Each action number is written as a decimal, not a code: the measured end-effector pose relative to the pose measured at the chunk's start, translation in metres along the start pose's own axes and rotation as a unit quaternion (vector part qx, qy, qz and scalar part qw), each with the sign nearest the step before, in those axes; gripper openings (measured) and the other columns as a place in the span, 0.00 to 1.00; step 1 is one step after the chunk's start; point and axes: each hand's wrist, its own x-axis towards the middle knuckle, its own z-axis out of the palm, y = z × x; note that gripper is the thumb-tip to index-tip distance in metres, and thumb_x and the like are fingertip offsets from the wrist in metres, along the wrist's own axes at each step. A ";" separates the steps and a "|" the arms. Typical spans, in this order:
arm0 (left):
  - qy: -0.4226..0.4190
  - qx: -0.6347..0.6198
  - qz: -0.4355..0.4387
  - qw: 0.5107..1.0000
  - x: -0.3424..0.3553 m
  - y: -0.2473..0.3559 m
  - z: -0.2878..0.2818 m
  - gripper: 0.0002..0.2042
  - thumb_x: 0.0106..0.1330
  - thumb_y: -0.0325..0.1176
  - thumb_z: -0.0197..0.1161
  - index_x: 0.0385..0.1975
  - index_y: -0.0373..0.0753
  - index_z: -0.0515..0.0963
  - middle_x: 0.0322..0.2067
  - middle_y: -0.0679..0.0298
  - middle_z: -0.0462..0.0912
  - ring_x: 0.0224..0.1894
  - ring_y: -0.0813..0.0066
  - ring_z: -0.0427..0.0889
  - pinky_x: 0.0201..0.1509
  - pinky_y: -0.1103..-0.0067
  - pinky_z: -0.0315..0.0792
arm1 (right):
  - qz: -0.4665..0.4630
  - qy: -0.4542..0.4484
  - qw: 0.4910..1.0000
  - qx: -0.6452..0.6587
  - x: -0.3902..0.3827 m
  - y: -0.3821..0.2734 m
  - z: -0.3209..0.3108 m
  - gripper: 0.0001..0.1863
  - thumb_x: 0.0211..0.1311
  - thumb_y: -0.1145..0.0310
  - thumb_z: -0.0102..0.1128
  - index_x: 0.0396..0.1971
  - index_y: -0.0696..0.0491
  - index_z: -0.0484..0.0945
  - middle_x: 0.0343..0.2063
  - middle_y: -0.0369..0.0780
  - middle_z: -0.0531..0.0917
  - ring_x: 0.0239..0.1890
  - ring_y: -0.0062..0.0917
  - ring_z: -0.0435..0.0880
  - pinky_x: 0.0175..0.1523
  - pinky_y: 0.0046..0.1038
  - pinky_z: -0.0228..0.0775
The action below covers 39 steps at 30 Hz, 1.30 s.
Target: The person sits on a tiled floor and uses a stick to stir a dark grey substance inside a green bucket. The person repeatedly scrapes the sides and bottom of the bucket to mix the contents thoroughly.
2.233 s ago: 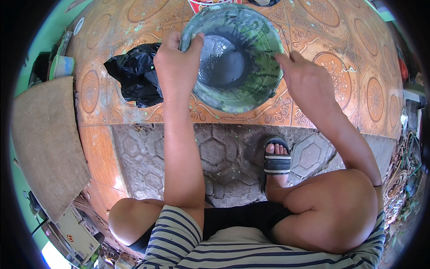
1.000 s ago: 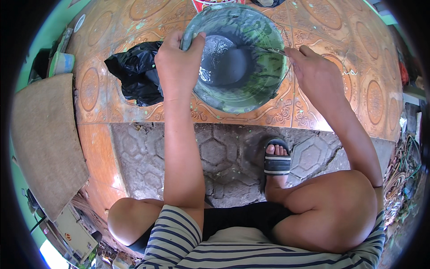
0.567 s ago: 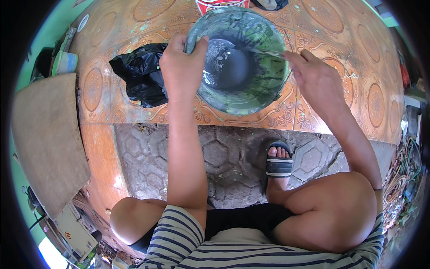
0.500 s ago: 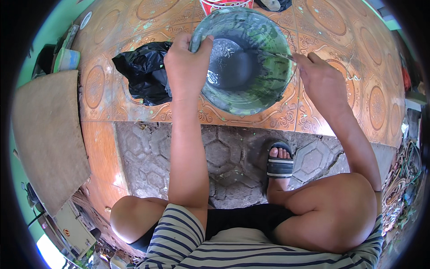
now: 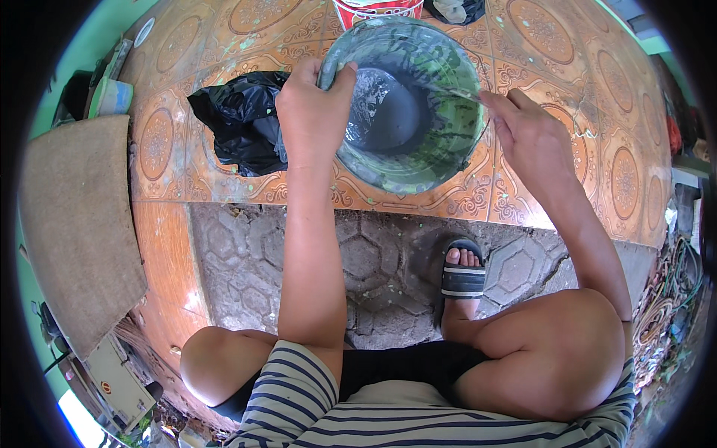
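Observation:
A round bucket (image 5: 441, 160) with green-streaked inner walls rests on the orange tiled ledge, its mouth tilted toward me. Dark grey liquid (image 5: 388, 112) fills its bottom. My left hand (image 5: 314, 97) is closed over the bucket's left rim, thumb inside. At the right rim, my right hand (image 5: 530, 127) pinches one end of a thin stick-like tool (image 5: 459, 93), whose other end reaches over the rim into the bucket. The exact kind of tool cannot be made out. Beside my left wrist lies a crumpled black plastic bag (image 5: 243, 123).
Behind the bucket stands a red and white tub (image 5: 377, 9), with another black bag (image 5: 455, 10) to its right. A brown board (image 5: 82, 224) lies at the left. Below the tiled ledge (image 5: 448, 205) is hexagonal paving (image 5: 366, 261), where my sandalled foot (image 5: 463, 272) rests.
The bucket sits very slightly lower in the picture. My right hand has shifted a little left with the thin tool; my left hand keeps its hold on the rim.

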 end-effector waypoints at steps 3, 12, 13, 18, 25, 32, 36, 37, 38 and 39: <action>-0.001 0.017 0.000 1.000 -0.002 0.006 0.002 0.17 0.63 0.41 0.75 0.31 0.30 0.80 0.22 0.52 0.83 0.23 0.64 0.81 0.34 0.69 0.76 | 0.003 -0.001 1.000 -0.014 0.000 0.002 -0.005 0.15 0.67 0.72 0.61 0.53 0.49 0.84 0.34 0.41 0.83 0.34 0.37 0.88 0.37 0.37 0.82; -0.006 0.012 -0.003 1.000 -0.002 0.003 0.001 0.18 0.63 0.41 0.75 0.31 0.30 0.80 0.22 0.53 0.84 0.23 0.66 0.80 0.34 0.69 0.76 | -0.012 -0.048 0.999 -0.018 -0.002 -0.006 -0.003 0.20 0.64 0.75 0.59 0.56 0.52 0.84 0.35 0.41 0.81 0.41 0.34 0.87 0.41 0.35 0.83; -0.005 0.012 0.000 1.000 -0.002 0.004 0.001 0.18 0.63 0.41 0.75 0.31 0.30 0.80 0.22 0.53 0.84 0.23 0.65 0.80 0.34 0.69 0.76 | -0.011 -0.044 0.999 -0.016 -0.003 -0.008 -0.001 0.21 0.64 0.76 0.59 0.57 0.52 0.83 0.36 0.41 0.82 0.42 0.34 0.87 0.42 0.35 0.83; 0.004 -0.002 0.005 1.000 -0.003 0.003 0.001 0.18 0.63 0.41 0.75 0.31 0.30 0.80 0.22 0.53 0.84 0.23 0.64 0.80 0.34 0.69 0.76 | -0.026 -0.099 0.995 -0.014 -0.013 -0.022 0.006 0.25 0.61 0.78 0.59 0.61 0.53 0.81 0.40 0.43 0.82 0.45 0.35 0.87 0.44 0.37 0.83; -0.004 0.021 0.006 1.000 -0.003 0.008 0.001 0.18 0.63 0.41 0.75 0.31 0.29 0.80 0.23 0.52 0.84 0.24 0.64 0.81 0.35 0.69 0.76 | -0.001 -0.101 0.995 0.011 -0.006 -0.027 0.001 0.26 0.61 0.78 0.59 0.62 0.54 0.80 0.45 0.44 0.82 0.46 0.37 0.87 0.45 0.38 0.84; -0.019 0.030 -0.001 0.999 -0.005 0.012 -0.001 0.17 0.65 0.41 0.76 0.34 0.30 0.82 0.26 0.59 0.85 0.27 0.77 0.79 0.36 0.76 0.74 | -0.028 -0.090 0.992 0.080 -0.019 -0.034 -0.002 0.24 0.63 0.77 0.57 0.60 0.55 0.80 0.43 0.44 0.82 0.45 0.38 0.87 0.45 0.38 0.83; -0.014 0.036 0.002 0.999 -0.002 0.007 0.000 0.17 0.65 0.41 0.77 0.35 0.30 0.83 0.27 0.63 0.86 0.28 0.83 0.78 0.36 0.79 0.74 | -0.018 -0.067 0.995 0.071 -0.013 -0.032 0.011 0.22 0.63 0.77 0.58 0.58 0.54 0.81 0.42 0.44 0.82 0.44 0.38 0.87 0.45 0.38 0.83; -0.016 0.033 0.004 0.999 -0.003 0.006 0.000 0.17 0.65 0.40 0.77 0.35 0.30 0.83 0.26 0.64 0.86 0.28 0.83 0.78 0.36 0.79 0.73 | -0.026 -0.074 0.994 0.079 -0.015 -0.035 0.012 0.22 0.63 0.77 0.58 0.58 0.54 0.81 0.42 0.44 0.82 0.44 0.38 0.87 0.45 0.38 0.83; -0.017 0.030 0.007 0.999 -0.003 0.004 -0.001 0.16 0.65 0.40 0.77 0.35 0.31 0.83 0.26 0.64 0.86 0.28 0.83 0.78 0.36 0.79 0.73 | -0.034 -0.090 0.991 0.097 -0.016 -0.037 0.010 0.22 0.63 0.77 0.58 0.58 0.53 0.82 0.42 0.44 0.82 0.44 0.38 0.87 0.45 0.38 0.83; -0.017 0.028 0.009 0.999 -0.003 0.002 -0.002 0.16 0.65 0.40 0.77 0.35 0.31 0.83 0.26 0.64 0.85 0.28 0.83 0.78 0.36 0.79 0.73 | -0.042 -0.105 0.987 0.115 -0.018 -0.039 0.004 0.22 0.63 0.77 0.58 0.58 0.53 0.82 0.43 0.44 0.82 0.45 0.38 0.87 0.46 0.38 0.83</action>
